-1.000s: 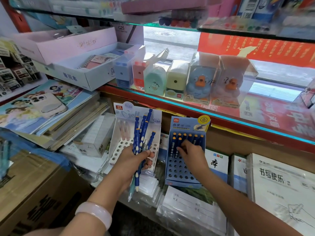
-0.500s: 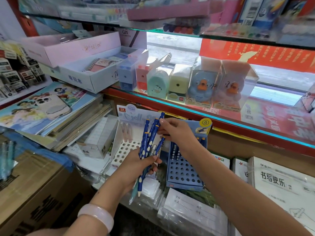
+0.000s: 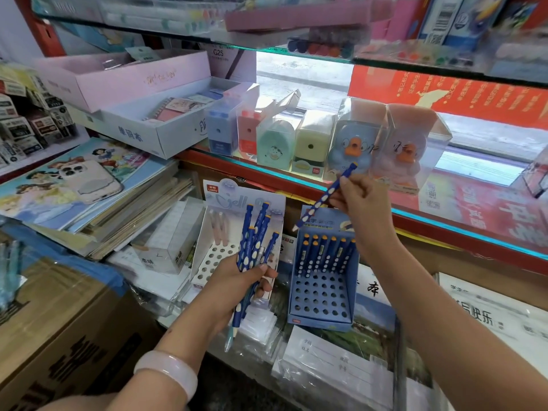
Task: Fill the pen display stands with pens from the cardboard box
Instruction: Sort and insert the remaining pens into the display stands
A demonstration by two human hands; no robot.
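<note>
Right now the right hand (image 3: pixel 357 197) pinches one blue pen (image 3: pixel 323 198) above the blue stand (image 3: pixel 321 295), while the left hand's (image 3: pixel 234 280) fingers (image 3: pixel 268 272) curl round a bundle of pens (image 3: pixel 256 241).

**Stationery shelves around the work spot**

A phone (image 3: pixel 89 181) lies on a stack of illustrated books (image 3: pixel 98 203). On the glass shelf (image 3: pixel 444 229) stand boxed sharpeners: blue (image 3: pixel 219 130), red (image 3: pixel 247 134), mint (image 3: pixel 274 146), yellow (image 3: pixel 312 145) and two ducks (image 3: pixel 351 149). A pink box (image 3: pixel 118 81) sits upper left.
</note>
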